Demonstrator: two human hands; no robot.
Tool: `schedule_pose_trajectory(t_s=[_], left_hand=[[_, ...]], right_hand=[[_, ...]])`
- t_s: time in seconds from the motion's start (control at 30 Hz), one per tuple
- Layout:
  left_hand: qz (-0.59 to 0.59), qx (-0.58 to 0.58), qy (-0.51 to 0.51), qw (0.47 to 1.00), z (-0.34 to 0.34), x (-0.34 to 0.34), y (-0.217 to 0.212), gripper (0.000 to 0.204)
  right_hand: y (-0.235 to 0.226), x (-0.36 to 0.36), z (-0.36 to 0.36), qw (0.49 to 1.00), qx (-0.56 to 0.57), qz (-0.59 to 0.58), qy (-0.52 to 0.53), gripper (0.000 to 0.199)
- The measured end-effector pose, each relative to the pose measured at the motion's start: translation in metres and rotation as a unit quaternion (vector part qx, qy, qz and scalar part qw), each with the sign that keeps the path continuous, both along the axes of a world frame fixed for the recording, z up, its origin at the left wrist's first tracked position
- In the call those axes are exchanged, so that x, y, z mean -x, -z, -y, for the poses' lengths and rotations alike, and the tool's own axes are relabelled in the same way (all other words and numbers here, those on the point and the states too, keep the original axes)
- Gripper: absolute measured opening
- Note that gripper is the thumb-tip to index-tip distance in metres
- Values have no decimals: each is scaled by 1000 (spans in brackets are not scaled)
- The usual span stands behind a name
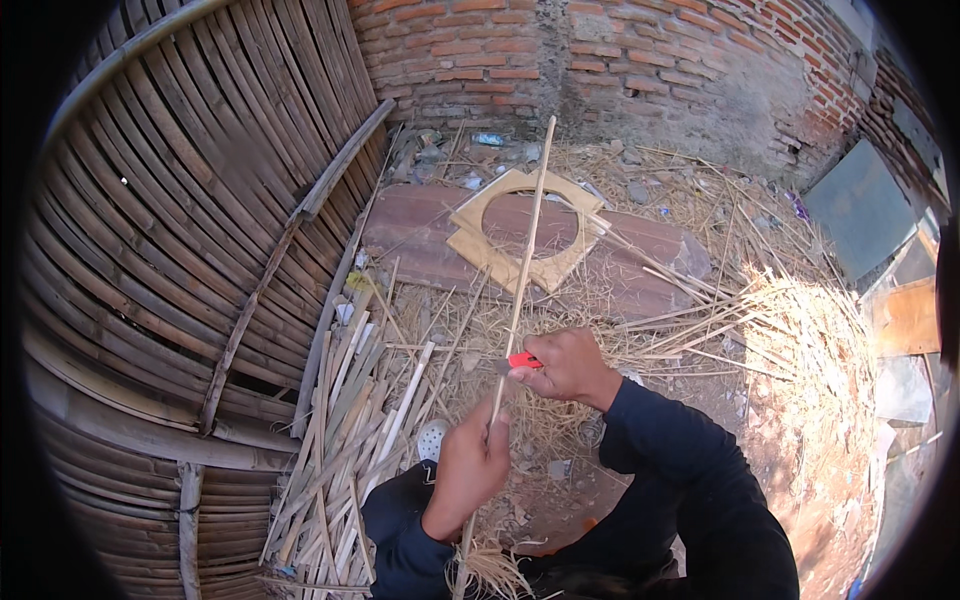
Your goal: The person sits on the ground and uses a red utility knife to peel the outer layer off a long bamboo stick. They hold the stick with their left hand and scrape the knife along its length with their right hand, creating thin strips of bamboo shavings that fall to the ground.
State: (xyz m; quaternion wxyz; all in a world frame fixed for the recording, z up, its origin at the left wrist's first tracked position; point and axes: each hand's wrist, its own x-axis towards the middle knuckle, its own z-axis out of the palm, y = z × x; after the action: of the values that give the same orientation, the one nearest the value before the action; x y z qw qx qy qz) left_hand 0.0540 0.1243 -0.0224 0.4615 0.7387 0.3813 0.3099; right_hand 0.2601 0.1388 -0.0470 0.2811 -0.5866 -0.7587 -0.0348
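Note:
A long, thin bamboo strip runs from near my lap up toward the brick wall. My left hand is closed around its lower part. In my right hand is a red-handled utility knife, its blade against the strip just above my left hand. Curled shavings hang about the strip's lower end, by my left sleeve.
Split bamboo strips lie piled at my left, beside a bamboo slat wall. A board with a round hole rests on a reddish-brown panel. Shavings litter the ground. A brick wall stands behind.

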Motion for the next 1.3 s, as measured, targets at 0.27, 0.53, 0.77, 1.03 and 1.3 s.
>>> schedule_pose_trajectory(t_s=[0.27, 0.53, 0.77, 1.03, 1.3], left_hand=[[-95, 48, 110, 988, 21, 6, 0, 27], [146, 352, 67, 922, 3, 11, 17, 34], [146, 271, 45, 951, 4, 4, 15, 31], [120, 234, 28, 964, 5, -4, 10, 29], [96, 182, 34, 978, 14, -15, 15, 28]], right_hand=[[37, -142, -42, 952, 40, -45, 301, 57], [-7, -30, 2, 996, 69, -50, 37, 54], [-6, -7, 0, 1000, 14, -2, 3, 56], [5, -5, -3, 999, -27, -12, 16, 60], [13, -42, -32, 992, -79, 41, 84, 58]])
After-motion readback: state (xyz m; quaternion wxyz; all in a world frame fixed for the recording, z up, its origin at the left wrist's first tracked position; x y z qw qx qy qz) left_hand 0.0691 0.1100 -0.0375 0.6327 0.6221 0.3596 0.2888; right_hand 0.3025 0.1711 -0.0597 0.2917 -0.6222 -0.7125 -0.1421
